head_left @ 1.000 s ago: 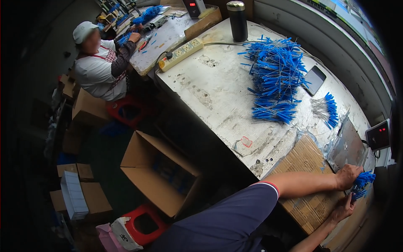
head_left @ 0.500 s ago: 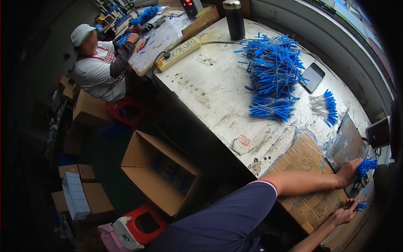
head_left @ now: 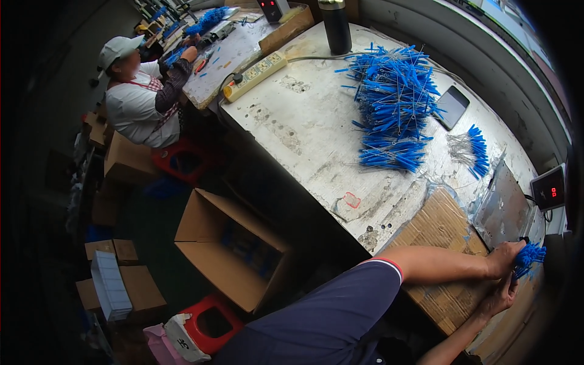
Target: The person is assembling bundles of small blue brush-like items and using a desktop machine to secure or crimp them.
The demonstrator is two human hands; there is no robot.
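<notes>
Worn white paint, with dark marks and little holes, tops the bench (head_left: 292,152) by the window (head_left: 517,27). At its right end, the left hand (head_left: 502,260) has its fingers clamped on a bunch (head_left: 530,258) of blue sticks, and the tips poke out to the right. The right hand (head_left: 502,298) is just below, with its fingertips up by the low edge of the bunch; I cannot tell if they pinch any sticks. The left arm (head_left: 438,263) reaches over in a dark blue sleeve, and the right arm (head_left: 456,347) comes up from the bottom.

Brown cardboard (head_left: 435,234) lies under the left arm. Next to it is a flat metal plate (head_left: 502,204), and near that a black box (head_left: 547,190) shows red lights. Farther off, a small fan (head_left: 479,152) of blue sticks lies near a phone (head_left: 454,107). On the other side of the phone is a big pile (head_left: 398,103) of them, with thin wires poking out. A dark flask (head_left: 336,30) stands behind the pile, and a cream power strip (head_left: 255,76) lies near the corner.

Down on the floor, a big open box (head_left: 198,219) holds blue things, too dim to make out. Near it is a red stool (head_left: 214,344). Smaller boxes (head_left: 149,286) are off to the left. A co-worker (head_left: 137,109) in a white cap is at the far bench (head_left: 225,55), with more blue stuff.
</notes>
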